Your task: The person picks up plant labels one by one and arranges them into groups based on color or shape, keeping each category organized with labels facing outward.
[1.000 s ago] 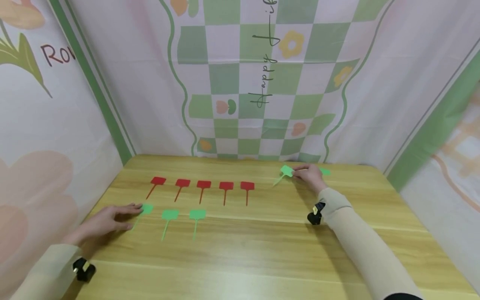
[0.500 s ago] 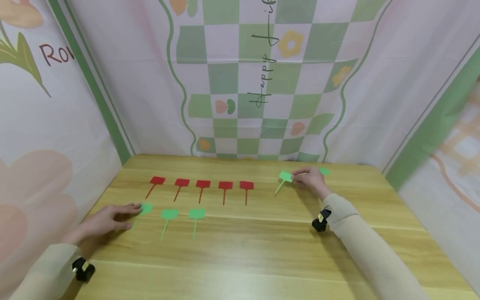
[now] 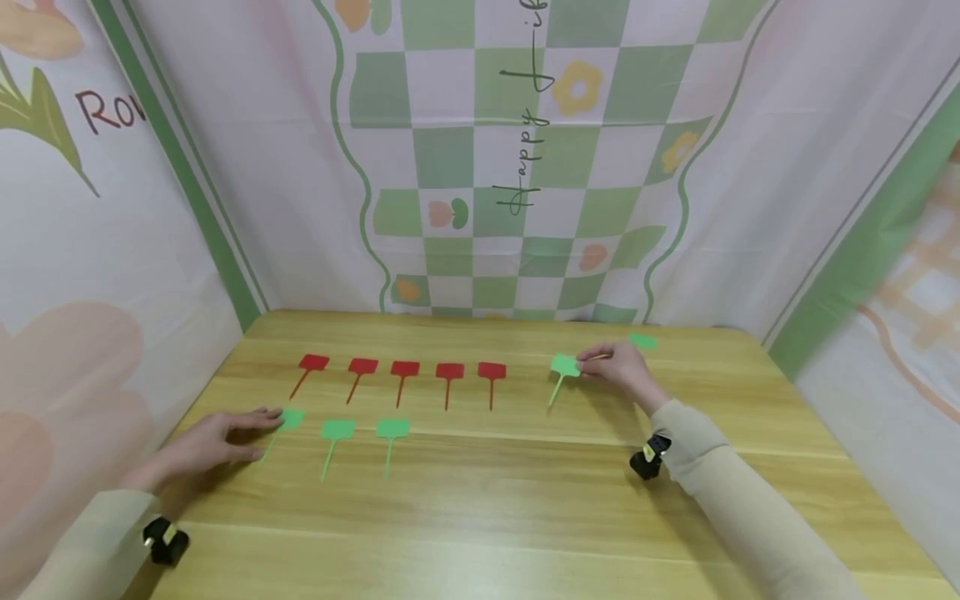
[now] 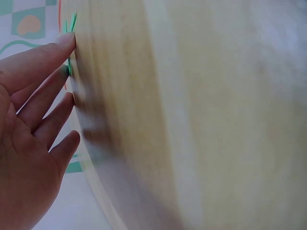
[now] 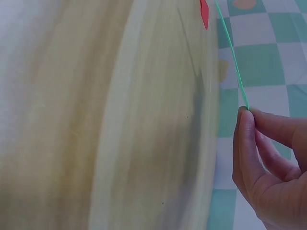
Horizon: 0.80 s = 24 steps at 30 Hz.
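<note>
My right hand [image 3: 624,372] pinches a green T-shaped plant label [image 3: 565,366] by the edge of its head, thin stem pointing toward me. In the right wrist view this label [image 5: 233,55] is edge-on, between thumb and fingertips and off the table. My left hand [image 3: 212,442] lies at the table's left, its fairly straight fingers touching the head of another green label [image 3: 291,419]. Two more green labels, a middle one [image 3: 337,430] and a right one [image 3: 392,428], continue that row. Behind it lies a row of several red plant labels [image 3: 405,369].
One more green label [image 3: 643,342] lies at the back right, partly hidden behind my right hand. The wooden table [image 3: 480,517] ends at a patterned curtain [image 3: 442,158] at the back, with fabric on both sides as well.
My right hand has brought the green label a little toward me and slightly left, and its stem has swung to point more toward me. My left hand has stayed in place.
</note>
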Tool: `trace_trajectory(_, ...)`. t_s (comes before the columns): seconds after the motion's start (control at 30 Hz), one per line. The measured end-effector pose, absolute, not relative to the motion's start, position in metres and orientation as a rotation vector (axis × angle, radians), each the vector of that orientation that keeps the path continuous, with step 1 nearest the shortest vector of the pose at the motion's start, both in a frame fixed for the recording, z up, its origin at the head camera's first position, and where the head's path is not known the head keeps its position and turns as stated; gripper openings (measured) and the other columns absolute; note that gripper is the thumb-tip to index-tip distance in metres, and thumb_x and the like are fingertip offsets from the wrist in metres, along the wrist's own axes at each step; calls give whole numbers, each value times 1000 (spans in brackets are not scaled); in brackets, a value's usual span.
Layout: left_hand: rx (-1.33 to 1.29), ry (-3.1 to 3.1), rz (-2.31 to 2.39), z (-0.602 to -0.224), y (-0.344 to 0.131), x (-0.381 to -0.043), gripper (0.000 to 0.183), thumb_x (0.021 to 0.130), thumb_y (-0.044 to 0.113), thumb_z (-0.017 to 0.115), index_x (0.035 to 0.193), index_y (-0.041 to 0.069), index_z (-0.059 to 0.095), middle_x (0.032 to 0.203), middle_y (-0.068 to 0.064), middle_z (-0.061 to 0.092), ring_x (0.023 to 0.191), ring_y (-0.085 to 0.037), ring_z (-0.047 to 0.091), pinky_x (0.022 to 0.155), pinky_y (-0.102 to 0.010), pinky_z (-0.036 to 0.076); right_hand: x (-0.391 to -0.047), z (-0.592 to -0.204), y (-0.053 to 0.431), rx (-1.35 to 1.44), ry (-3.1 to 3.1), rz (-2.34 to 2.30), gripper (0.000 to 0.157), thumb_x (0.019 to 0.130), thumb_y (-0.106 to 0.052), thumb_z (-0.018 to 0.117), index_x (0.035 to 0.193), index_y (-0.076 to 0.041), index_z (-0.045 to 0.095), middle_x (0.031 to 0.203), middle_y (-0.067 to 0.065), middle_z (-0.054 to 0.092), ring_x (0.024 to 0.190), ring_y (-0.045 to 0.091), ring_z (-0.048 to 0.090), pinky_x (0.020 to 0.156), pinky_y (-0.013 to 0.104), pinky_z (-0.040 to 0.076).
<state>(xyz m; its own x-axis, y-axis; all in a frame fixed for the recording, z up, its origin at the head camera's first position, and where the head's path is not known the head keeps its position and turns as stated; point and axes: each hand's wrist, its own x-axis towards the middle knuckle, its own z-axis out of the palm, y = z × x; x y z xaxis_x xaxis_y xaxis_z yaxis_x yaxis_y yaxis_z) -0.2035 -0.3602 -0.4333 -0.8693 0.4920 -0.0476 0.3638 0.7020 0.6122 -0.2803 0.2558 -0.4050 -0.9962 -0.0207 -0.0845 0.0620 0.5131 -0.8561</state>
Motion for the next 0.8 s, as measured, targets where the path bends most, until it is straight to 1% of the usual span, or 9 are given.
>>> trace_trajectory(0.13, 681, 2690, 926, -433, -360, -203, 52, 83, 27, 71, 128, 6, 58, 144, -19, 42, 133, -50, 28, 101, -70, 22, -273, -405, 252, 6, 2641, -1481, 33, 85, -7, 69, 112, 12, 62, 103, 23, 69, 73, 9, 68, 78, 31, 57)
trace_trajectory(0.27, 677, 2699, 916, -433, -359, -203, 52, 83, 28, 70, 129, 7, 58, 144, -19, 42, 133, -50, 28, 100, -71, 22, -266, -407, 247, -1, 2631, -1436, 34, 84, -10, 70, 110, 10, 63, 97, 19, 71, 75, 13, 69, 75, 27, 57)
trace_trajectory(0.4, 677, 2703, 914, -433, -359, -203, 52, 83, 29, 70, 129, 7, 58, 144, -18, 42, 133, -49, 29, 100, -71, 23, -261, -412, 241, -22, 2618, -1425, 33, 83, -11, 72, 109, 9, 64, 93, 15, 72, 73, 10, 68, 72, 25, 57)
trace_trajectory(0.6, 679, 2696, 926, -434, -360, -204, 52, 82, 29, 71, 128, 7, 59, 144, -18, 42, 133, -49, 29, 100, -71, 23, -255, -420, 231, -18, 2545, -1457, 31, 84, -10, 71, 108, 9, 64, 93, 12, 72, 74, 10, 68, 74, 26, 57)
trace_trajectory(0.8, 683, 2696, 922, -435, -361, -205, 52, 83, 29, 70, 129, 8, 58, 144, -18, 42, 133, -49, 29, 100, -71, 22, -248, -420, 219, -27, 2473, -1543, 31, 84, -6, 70, 108, 13, 62, 88, 13, 71, 71, 9, 68, 71, 25, 57)
